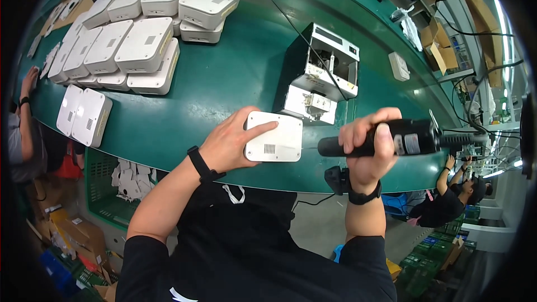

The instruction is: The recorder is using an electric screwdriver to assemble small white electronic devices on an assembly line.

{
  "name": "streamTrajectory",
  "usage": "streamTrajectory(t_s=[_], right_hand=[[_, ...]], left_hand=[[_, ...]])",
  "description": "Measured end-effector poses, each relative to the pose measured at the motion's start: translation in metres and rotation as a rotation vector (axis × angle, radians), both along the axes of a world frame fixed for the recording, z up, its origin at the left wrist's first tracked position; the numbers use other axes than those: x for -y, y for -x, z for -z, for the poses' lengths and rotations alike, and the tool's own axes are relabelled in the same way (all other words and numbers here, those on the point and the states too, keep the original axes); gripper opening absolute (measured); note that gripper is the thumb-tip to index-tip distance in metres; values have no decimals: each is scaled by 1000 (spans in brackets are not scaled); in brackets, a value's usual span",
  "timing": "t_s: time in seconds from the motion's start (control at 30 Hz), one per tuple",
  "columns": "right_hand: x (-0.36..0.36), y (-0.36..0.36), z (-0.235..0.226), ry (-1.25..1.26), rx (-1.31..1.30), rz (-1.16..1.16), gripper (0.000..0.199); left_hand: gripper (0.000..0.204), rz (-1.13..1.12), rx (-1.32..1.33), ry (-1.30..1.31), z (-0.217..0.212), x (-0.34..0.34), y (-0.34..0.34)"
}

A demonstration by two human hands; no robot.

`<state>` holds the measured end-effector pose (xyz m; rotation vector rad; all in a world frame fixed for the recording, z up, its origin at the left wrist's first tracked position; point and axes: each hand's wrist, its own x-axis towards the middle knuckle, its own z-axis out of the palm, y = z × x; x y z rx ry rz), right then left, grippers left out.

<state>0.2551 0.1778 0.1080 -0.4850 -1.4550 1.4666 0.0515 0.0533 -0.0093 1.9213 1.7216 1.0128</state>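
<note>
A white plastic device housing (274, 145) lies on the green bench with its vented face and corner screw holes up. My left hand (229, 141) grips it by the left side, index finger stretched over the top face. In my right hand (366, 145) is a black electric screwdriver (414, 136), held level with its nose toward the housing's right edge. The thin bit shows only faintly, so I cannot tell whether it touches. Just beyond the two hands stands a black and white screw feeder (319, 72).
Several white housings (144, 45) are stacked at the back left, with two more (95, 116) near the front edge. A green crate (106, 184) with white parts stands below the bench at left. Cables hang over the bench (235, 72). Co-workers sit left, right and far.
</note>
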Motion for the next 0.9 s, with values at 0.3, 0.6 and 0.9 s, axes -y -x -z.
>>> streamTrajectory(t_s=[0.3,0.6,0.9], right_hand=[[17,-11,22,-49,16,-34,24],[16,-11,34,-32,-35,-59,26],[17,-13,35,-30,-38,-84,30]], left_hand=[[81,-16,-14,8,-1,0,-4],[83,-17,-2,-11,1,-2,-3],[82,-24,10,-4,-1,-2,-3]])
